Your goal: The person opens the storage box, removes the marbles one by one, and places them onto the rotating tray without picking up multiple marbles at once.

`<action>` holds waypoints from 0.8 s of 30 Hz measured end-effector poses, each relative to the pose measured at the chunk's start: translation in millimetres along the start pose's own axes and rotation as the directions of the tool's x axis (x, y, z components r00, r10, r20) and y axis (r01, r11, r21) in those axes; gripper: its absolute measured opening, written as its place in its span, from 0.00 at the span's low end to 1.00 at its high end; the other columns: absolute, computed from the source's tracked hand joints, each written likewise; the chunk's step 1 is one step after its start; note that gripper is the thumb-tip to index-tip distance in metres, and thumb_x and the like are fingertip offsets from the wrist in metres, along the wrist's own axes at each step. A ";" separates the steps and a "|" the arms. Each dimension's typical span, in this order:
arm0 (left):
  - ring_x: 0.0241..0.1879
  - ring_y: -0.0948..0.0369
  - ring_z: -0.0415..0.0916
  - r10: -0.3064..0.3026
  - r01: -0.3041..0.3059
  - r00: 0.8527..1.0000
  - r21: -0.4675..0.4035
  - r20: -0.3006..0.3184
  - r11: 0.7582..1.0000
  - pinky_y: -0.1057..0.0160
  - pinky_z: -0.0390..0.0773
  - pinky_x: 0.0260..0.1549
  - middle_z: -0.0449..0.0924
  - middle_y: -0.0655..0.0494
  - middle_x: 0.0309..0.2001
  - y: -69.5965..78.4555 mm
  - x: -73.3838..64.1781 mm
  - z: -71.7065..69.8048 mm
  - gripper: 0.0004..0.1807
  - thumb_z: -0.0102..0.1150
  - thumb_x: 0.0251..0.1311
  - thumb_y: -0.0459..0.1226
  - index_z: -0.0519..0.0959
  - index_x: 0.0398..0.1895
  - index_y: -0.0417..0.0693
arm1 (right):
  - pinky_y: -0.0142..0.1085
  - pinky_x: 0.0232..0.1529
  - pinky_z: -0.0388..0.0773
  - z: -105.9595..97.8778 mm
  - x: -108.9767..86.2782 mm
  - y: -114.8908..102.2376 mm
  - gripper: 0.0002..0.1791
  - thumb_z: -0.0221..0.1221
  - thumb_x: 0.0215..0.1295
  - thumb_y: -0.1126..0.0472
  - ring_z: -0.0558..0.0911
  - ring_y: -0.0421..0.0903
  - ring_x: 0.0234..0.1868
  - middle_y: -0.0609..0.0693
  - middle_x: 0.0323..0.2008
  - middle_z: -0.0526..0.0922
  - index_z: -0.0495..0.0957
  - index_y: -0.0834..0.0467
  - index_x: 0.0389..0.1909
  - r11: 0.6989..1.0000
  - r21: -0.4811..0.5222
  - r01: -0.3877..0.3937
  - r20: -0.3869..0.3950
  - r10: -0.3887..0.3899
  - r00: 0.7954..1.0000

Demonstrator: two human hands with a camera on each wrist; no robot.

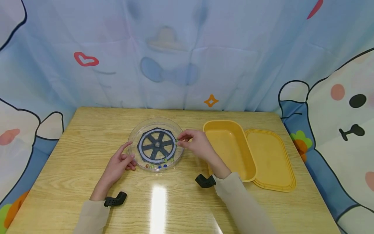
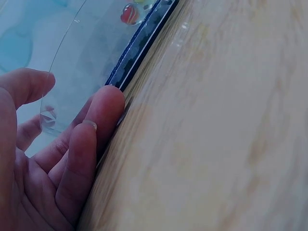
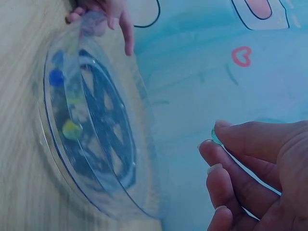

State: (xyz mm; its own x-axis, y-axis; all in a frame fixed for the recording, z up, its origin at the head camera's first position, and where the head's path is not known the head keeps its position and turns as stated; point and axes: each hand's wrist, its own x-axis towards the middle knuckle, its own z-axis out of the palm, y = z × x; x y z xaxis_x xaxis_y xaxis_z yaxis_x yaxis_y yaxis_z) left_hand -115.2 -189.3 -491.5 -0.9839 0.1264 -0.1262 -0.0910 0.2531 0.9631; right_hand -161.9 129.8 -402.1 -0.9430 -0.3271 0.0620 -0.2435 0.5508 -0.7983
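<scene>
A round clear plastic dish [image 1: 157, 119] with a dark spoked wheel pattern [image 1: 157, 145] sits on the table. Several glass marbles lie along its near side, among them a blue marble [image 3: 56, 77], a yellow-green marble [image 3: 72, 129] and a red one [image 2: 130, 14]. My left hand [image 1: 117, 162] rests against the dish's left side, its index finger along the rim and other fingertips at the wall. Over the dish's right edge, my right hand [image 1: 196, 143] pinches a clear green marble [image 3: 216, 136] between thumb and index finger.
To the right of the dish stands a yellow rectangular tub [image 1: 229, 146], with its yellow lid [image 1: 273, 159] lying flat beside it. A printed blue curtain [image 1: 175, 65] hangs behind the wooden table [image 1: 140, 204]. Light glares off the table's front.
</scene>
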 end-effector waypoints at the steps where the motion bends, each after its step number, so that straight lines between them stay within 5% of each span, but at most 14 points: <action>1: 0.27 0.52 0.84 0.002 -0.002 1.000 -0.001 0.003 1.000 0.62 0.80 0.31 0.83 0.44 0.31 4.7 -2.0 0.2 0.31 0.51 0.75 0.36 0.55 0.78 0.49 | 0.37 0.35 0.76 3.3 1.1 -0.4 0.07 0.69 0.62 0.62 0.79 0.45 0.37 0.46 0.35 0.84 0.85 0.57 0.39 1.000 0.005 -0.003 0.004 0.003 1.000; 6: 0.27 0.50 0.83 0.028 -0.028 0.999 -0.003 0.014 1.000 0.61 0.80 0.30 0.82 0.42 0.31 22.2 -9.3 0.7 0.32 0.51 0.74 0.33 0.54 0.77 0.42 | 0.36 0.32 0.75 17.3 4.9 -0.1 0.06 0.70 0.61 0.63 0.79 0.44 0.33 0.45 0.32 0.84 0.85 0.57 0.37 1.000 0.018 0.000 0.014 0.000 1.000; 14: 0.27 0.52 0.83 0.016 -0.016 1.000 -0.001 0.002 1.000 0.63 0.80 0.30 0.83 0.44 0.31 -3.1 1.7 -0.1 0.32 0.52 0.75 0.37 0.54 0.78 0.50 | 0.35 0.34 0.77 32.0 7.9 4.3 0.06 0.68 0.63 0.63 0.81 0.42 0.34 0.45 0.35 0.85 0.85 0.58 0.41 0.998 0.047 -0.041 0.079 0.037 0.996; 24: 0.27 0.51 0.84 0.026 -0.026 1.000 -0.010 0.001 1.000 0.62 0.80 0.30 0.83 0.43 0.31 -4.7 1.5 -0.9 0.33 0.53 0.74 0.39 0.55 0.78 0.52 | 0.38 0.40 0.78 5.7 4.6 -0.2 0.10 0.67 0.65 0.62 0.82 0.45 0.39 0.45 0.35 0.86 0.85 0.59 0.45 0.994 0.051 -0.098 0.052 0.095 0.994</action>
State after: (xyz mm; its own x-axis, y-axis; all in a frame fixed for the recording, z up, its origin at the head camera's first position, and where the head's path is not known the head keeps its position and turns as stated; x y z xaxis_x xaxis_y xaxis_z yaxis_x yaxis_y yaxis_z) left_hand -116.4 -191.2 -495.9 -0.9859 0.1337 -0.1009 -0.0665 0.2401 0.9685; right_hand -164.9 123.8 -405.1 -0.9489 -0.3124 -0.0453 -0.1384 0.5407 -0.8298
